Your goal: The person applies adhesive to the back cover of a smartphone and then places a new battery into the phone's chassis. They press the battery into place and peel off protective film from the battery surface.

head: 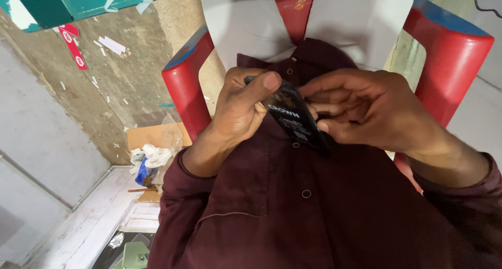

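Observation:
A dark maroon buttoned shirt (282,206) lies spread over a red plastic chair (449,54). My left hand (240,109) and my right hand (366,109) meet over the shirt's collar, both gripping a small black rectangular tag (295,117) with white print. The left thumb presses on the tag's upper end, near the collar. The right hand's fingers pinch its right side. Both of my sleeves are maroon too.
A white sheet (361,18) covers the chair's back. On the floor at left lie a cardboard piece with crumpled white and blue scraps (149,159), scattered paper bits, and a red strip (73,46). A teal surface (68,2) hangs at the top left.

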